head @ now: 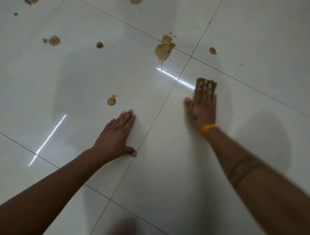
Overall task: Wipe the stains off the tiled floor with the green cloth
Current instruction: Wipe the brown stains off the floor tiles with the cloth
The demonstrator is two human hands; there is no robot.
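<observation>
The green cloth (212, 84) lies flat on the glossy white tiled floor (83, 80), mostly covered by my right hand (202, 107), which presses on it with straight fingers. My left hand (117, 135) rests flat on the floor to the left, fingers straight, holding nothing. A large brown stain (163, 49) sits on a grout line beyond the cloth. A small round stain (111, 101) lies just ahead of my left hand. Another small spot (212, 50) lies far right of the large one.
More brown stains (54, 40) dot the far left tiles, with one (99, 45) between them and the large stain, and others at the top edge (135, 2). Dark grout lines (182, 70) cross the floor. An orange band (208, 129) circles my right wrist.
</observation>
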